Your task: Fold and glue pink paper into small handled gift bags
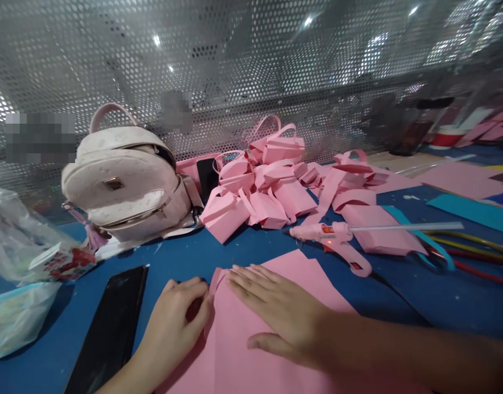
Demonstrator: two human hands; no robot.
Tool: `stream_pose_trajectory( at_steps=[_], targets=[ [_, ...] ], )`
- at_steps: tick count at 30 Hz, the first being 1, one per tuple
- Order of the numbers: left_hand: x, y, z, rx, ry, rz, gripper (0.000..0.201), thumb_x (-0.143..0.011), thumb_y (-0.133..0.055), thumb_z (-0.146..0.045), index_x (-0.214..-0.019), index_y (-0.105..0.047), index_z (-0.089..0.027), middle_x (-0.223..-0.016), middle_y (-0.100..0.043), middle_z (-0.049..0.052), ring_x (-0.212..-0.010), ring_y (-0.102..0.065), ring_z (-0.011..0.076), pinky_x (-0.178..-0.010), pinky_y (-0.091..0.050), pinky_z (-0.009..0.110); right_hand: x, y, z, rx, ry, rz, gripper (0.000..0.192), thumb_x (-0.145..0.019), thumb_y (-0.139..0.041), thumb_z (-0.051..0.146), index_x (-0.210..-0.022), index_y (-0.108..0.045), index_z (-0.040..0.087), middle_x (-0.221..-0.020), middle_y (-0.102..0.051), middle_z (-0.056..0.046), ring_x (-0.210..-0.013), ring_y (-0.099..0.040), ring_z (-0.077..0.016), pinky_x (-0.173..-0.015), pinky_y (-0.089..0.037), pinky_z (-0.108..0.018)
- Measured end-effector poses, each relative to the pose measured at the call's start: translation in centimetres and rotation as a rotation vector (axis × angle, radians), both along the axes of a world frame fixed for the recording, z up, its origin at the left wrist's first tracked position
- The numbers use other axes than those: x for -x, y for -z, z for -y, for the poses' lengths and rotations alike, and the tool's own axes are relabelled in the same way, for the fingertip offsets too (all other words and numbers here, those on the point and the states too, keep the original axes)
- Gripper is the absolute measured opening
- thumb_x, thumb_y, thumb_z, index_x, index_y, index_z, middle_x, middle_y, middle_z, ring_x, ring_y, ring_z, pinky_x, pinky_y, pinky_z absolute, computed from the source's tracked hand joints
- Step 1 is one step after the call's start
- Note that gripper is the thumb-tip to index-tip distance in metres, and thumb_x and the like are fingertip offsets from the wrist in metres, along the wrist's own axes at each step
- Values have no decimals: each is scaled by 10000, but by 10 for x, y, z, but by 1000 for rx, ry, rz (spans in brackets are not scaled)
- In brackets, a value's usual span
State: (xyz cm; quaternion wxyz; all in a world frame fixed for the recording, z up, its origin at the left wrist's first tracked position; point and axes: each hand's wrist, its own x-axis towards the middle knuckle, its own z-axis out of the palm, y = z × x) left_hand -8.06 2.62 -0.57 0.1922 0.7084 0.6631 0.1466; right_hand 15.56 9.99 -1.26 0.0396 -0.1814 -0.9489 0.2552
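Note:
Pink paper [235, 339] lies on the blue table in front of me, with a narrow fold along its left side. My left hand [175, 314] is curled at that edge, thumb and forefinger pinching the folded strip. Flat on the sheet rests my right hand [282, 312], palm down, its fingertips near the fold's upper end. Beyond the paper, to the right, a pink glue gun [331, 238] lies on its side with a clear glue stick [407, 226] in its back. Behind it are several small pink paper bags [271, 191] with handles, heaped together.
A white backpack [123, 180] stands at the back left. A black phone [111, 323] lies left of my left hand, near a plastic pouch [19, 317] and a small box [64, 260]. Blue scissors [434, 249] and a teal strip [473, 210] are on the right. Perforated metal [235, 65] rises behind.

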Motion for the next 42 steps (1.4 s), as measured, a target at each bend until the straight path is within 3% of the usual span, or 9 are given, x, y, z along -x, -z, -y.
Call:
stream_pose_trajectory(
  at_steps=[8, 24, 34, 42],
  targets=[
    [-4, 1, 2, -51, -10, -4, 361, -966, -352, -338, -654, -456, -190, -726, -547, 16, -734, -514, 198, -746, -302, 346, 2, -8, 2, 25, -16, 2, 772, -1015, -475, 544, -1599, -211, 114, -1665, -160, -130, -1554, -109, -261, -1288, -29, -472],
    [-4, 0, 2, 9, -51, 119, 400, -963, -330, -390, -620, -391, -194, -679, -504, -1, -720, -491, 194, -776, -294, 363, 3, -11, 1, 47, -29, -11, 783, -1006, -486, 543, -1604, -207, 122, -1661, -159, -155, -1550, -132, -288, -1280, -40, -508],
    [-1, 2, 9, -33, 14, 58, 359, -964, -374, -362, -677, -508, -193, -758, -568, 16, -772, -522, 209, -763, -315, 358, 1, -7, 1, 44, -29, -26, 784, -1018, -444, 575, -1602, -197, 112, -1665, -151, -142, -1556, -103, -245, -1286, 4, -457],
    [-5, 1, 9, -34, 5, 58, 378, -950, -365, -358, -617, -424, -189, -711, -532, 16, -763, -503, 214, -760, -324, 368, 0, -11, 3, 30, -28, -37, 751, -1014, -502, 514, -1603, -218, 143, -1658, -181, -137, -1550, -135, -261, -1287, -49, -482]
  ],
)
